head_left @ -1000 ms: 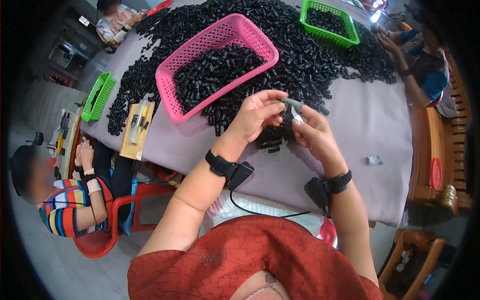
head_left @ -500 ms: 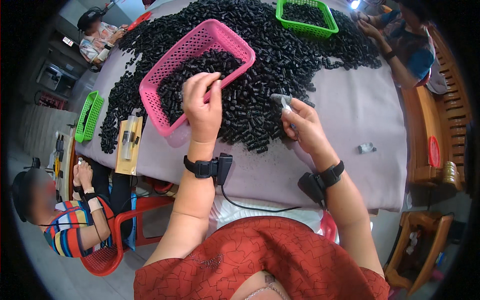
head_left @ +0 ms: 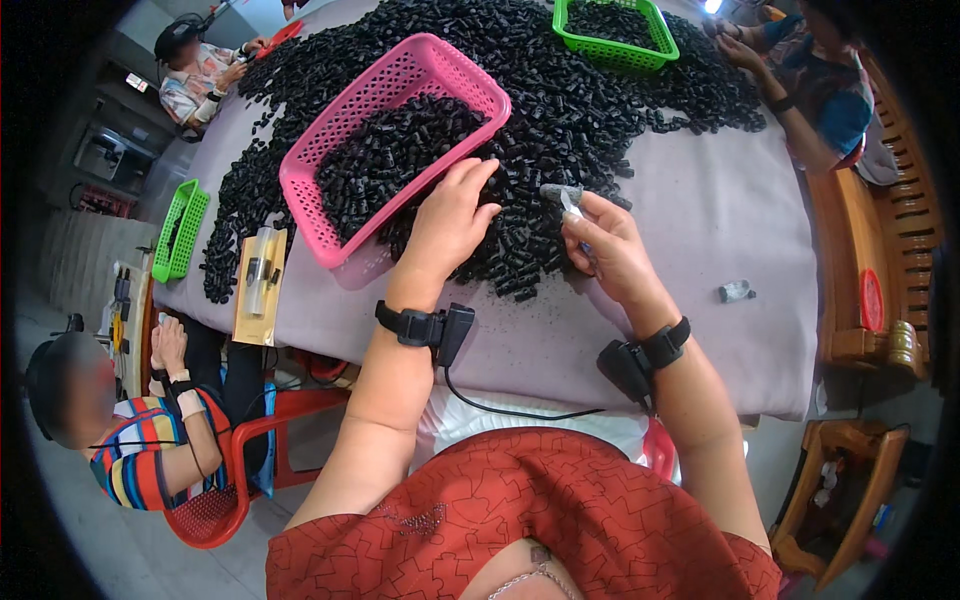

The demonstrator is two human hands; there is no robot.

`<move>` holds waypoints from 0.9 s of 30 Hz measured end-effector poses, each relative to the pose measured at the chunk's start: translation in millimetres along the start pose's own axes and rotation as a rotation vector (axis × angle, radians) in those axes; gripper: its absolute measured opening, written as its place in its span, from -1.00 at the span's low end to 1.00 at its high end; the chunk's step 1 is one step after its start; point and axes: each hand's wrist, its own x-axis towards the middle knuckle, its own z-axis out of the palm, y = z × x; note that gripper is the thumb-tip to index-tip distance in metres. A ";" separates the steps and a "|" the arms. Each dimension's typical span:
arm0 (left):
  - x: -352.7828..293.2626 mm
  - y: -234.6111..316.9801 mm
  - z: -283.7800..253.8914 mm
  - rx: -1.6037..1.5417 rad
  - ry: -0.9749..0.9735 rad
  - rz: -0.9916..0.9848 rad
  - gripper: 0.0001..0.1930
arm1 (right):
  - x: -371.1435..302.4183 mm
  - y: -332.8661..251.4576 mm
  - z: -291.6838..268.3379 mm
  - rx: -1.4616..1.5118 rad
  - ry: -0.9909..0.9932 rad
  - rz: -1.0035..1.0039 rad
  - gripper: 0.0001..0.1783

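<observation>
My left hand (head_left: 452, 220) reaches over a heap of small black cylindrical pieces (head_left: 520, 235), just right of a pink perforated basket (head_left: 298, 200). Its fingers are extended and the thumb stands apart, with nothing visible in its grasp. The basket is partly filled with the same black pieces. At the heap's near right edge, my right hand (head_left: 610, 243) pinches a small greyish piece with a whitish strip (head_left: 568, 203) between thumb and fingers. Its exact kind is unclear. A narrow end shows below those fingers.
A small whitish cylinder with a dark end (head_left: 735, 292) lies on the grey cloth (head_left: 720, 220) at right. Green baskets (head_left: 623, 57) stand at the far side and left edge. Near the left edge lies a yellow board with a clear tube (head_left: 258, 285). Other people sit around the table.
My left hand has moved from above the pink basket's near edge rightward to the heap, its fingers loosening and extending. My right hand stays nearly still with the greyish piece.
</observation>
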 end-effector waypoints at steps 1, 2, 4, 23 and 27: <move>-0.1 -3.1 1.8 0.127 0.025 0.085 -0.59 | 0.4 1.2 -0.3 0.001 -0.004 0.001 -0.89; -1.4 -6.0 1.9 0.119 -0.028 0.035 -0.55 | 1.1 3.2 -0.9 0.007 -0.012 -0.003 -0.88; 0.9 1.3 -1.0 0.104 -0.070 0.001 -0.57 | 0.8 4.2 -2.7 0.013 -0.009 -0.006 -0.88; -2.1 -5.1 3.9 -0.169 -0.097 -0.144 -0.72 | 1.4 2.6 -2.4 0.013 -0.017 0.007 -0.86; -3.1 -11.7 5.7 -0.090 -0.042 -0.107 -0.72 | 1.5 3.4 -2.8 -0.006 -0.019 0.002 -0.88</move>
